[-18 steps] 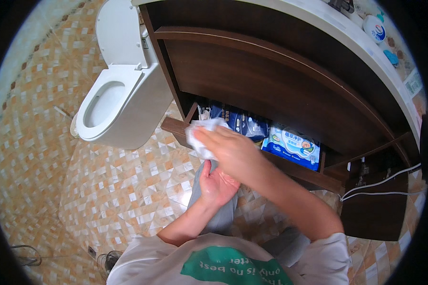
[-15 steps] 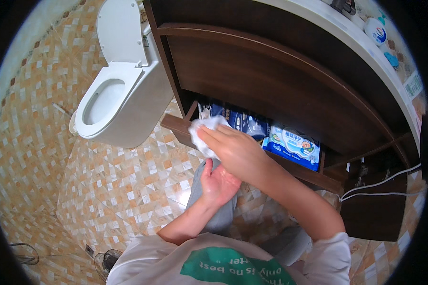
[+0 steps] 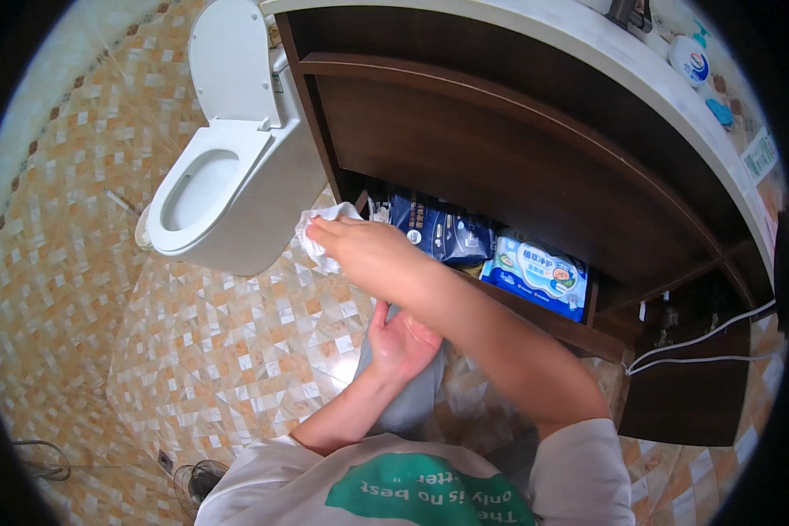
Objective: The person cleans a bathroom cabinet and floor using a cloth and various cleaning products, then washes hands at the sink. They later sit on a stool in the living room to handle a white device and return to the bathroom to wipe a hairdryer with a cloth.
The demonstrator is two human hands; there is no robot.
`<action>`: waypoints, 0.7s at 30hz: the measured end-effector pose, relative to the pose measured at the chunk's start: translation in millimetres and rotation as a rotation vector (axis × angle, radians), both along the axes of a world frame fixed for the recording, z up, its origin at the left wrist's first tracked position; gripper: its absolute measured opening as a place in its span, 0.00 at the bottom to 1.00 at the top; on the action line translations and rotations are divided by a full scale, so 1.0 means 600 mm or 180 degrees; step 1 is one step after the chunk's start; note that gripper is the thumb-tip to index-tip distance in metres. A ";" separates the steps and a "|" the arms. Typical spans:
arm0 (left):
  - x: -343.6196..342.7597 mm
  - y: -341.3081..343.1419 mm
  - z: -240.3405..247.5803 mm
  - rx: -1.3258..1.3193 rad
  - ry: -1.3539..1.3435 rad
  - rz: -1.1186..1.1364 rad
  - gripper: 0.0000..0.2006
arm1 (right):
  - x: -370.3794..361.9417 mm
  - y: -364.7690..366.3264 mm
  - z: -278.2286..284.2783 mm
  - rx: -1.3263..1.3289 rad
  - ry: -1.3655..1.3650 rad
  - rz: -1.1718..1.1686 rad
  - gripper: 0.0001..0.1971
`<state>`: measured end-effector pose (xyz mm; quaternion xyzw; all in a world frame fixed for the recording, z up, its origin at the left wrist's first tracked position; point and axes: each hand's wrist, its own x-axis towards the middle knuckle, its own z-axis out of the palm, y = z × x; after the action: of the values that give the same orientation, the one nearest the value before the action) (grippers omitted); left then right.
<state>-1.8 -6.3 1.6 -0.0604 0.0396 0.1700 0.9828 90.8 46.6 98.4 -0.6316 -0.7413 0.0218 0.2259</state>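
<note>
My right hand [image 3: 359,252] presses a crumpled white cloth [image 3: 312,250] against the left end of the open drawer's dark brown front [image 3: 548,323]. The cloth and hand cover that end of the drawer. Below the right forearm, my left hand [image 3: 401,347] rests palm up near my knee, thumb raised and nothing in it; the forearm hides some of its fingertips. Inside the drawer lie dark blue packages [image 3: 443,230] and, to their right, a light blue and white soft pack [image 3: 539,272].
A white toilet [image 3: 206,197] with its lid up stands left of the dark wooden cabinet [image 3: 500,158]. White cables [image 3: 697,351] hang at the cabinet's right. A pump bottle [image 3: 689,60] sits on the white countertop [image 3: 627,74]. A fan [image 3: 203,480] is at lower left.
My right hand has slid left with the white cloth, from the drawer front's inner part to its left end. The left hand has stayed almost where it was.
</note>
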 end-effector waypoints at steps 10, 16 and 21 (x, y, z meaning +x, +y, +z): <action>-0.008 -0.010 -0.047 0.0238 0.0368 0.0209 0.35 | -0.028 -0.031 -0.016 0.0194 -0.0002 -0.0692 0.21; 0.011 0.018 -0.034 0.0666 0.0492 -0.0144 0.34 | 0.024 -0.198 -0.053 0.0485 0.0374 -0.1342 0.25; 0.046 0.032 -0.025 0.0080 0.0182 0.0105 0.29 | 0.096 -0.471 -0.041 -0.0062 -0.1144 -0.2959 0.25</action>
<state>26.0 13.2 -13.4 -0.0437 0.0646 0.1882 0.9790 148.6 -236.2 74.0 -0.8911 -0.4083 -0.1836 0.0744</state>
